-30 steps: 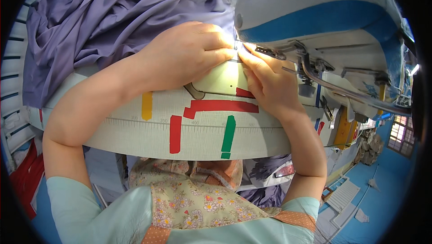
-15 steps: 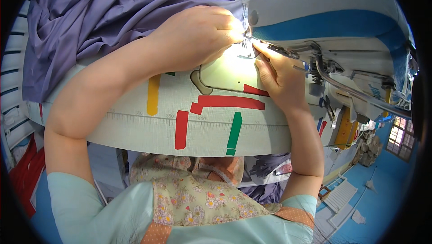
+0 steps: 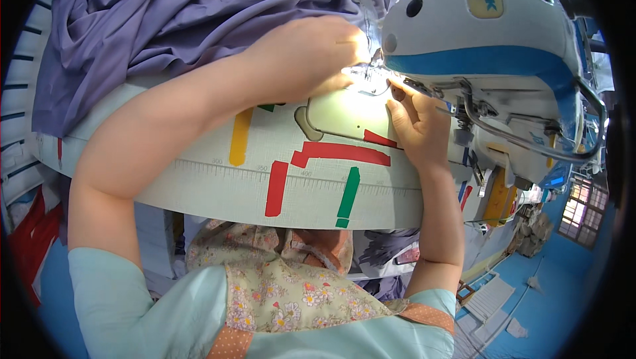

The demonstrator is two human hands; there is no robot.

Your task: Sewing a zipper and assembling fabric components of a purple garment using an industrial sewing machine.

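Observation:
Under the bright lamp light, my left hand (image 3: pixel 326 53) is curled beside the needle area of a white and blue sewing machine (image 3: pixel 477 34). Its fingers are bent, and glare hides what lies between them and the thumb. Purple fabric (image 3: pixel 179 21) spreads in loose folds beyond that forearm, and a strip of it runs back behind the needle area. My right hand (image 3: pixel 421 117) is on the near right side of the needle, thumb and index finger bent toward each other beside a dark machine part (image 3: pixel 416 85). Whatever they pinch is too small to tell.
Red tape (image 3: pixel 344 152), yellow tape (image 3: pixel 240 139) and green tape (image 3: pixel 348 197) mark the pale table (image 3: pixel 199 193), which has a ruler scale along its near edge. A curved metal rod (image 3: pixel 530 147) hangs beneath the machine head. Red cloth (image 3: pixel 40 246) lies at the lower left.
The view has shifted, so the machine head shows more fully. My left thumb has parted from the bent fingers. My right hand stays close to the needle area.

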